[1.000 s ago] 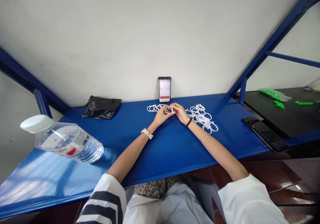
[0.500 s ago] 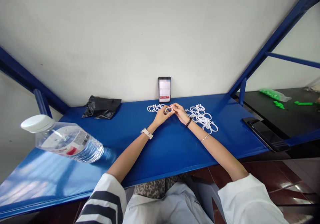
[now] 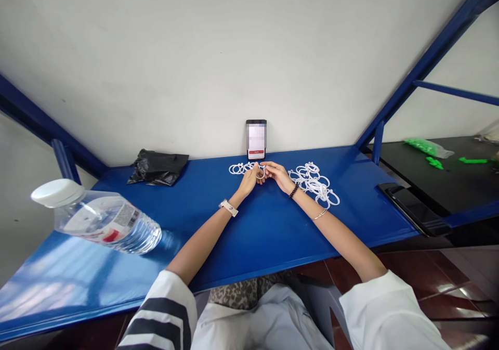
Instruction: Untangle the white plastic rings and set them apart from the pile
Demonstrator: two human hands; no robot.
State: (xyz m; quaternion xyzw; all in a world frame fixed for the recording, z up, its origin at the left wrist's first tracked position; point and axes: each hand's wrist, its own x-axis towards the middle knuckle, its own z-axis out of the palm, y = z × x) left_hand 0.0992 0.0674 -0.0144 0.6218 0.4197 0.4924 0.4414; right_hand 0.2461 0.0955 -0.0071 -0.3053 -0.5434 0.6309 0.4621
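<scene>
Above the blue table, my left hand [image 3: 250, 180] is closed on a white ring [image 3: 261, 177], possibly a plastic curtain ring. My right hand [image 3: 279, 176] meets it from the right, its thumb and fingers pinched at the same ring's edge. Just left of and behind my left hand lies a short row of similar white rings [image 3: 236, 169], partly hidden by that hand. Beside my right wrist spreads a tangled pile of white rings [image 3: 312, 181].
A phone [image 3: 256, 140] leans upright against the wall behind my hands. A crumpled black plastic bag [image 3: 158, 167] lies at the back left. The large water bottle [image 3: 102, 219] is at the near left. Another dark phone-like object [image 3: 413, 209] rests at the right edge.
The ring between my hands has turned and dropped slightly. My left hand has rotated more upright, and my right fingers have stretched out a little.
</scene>
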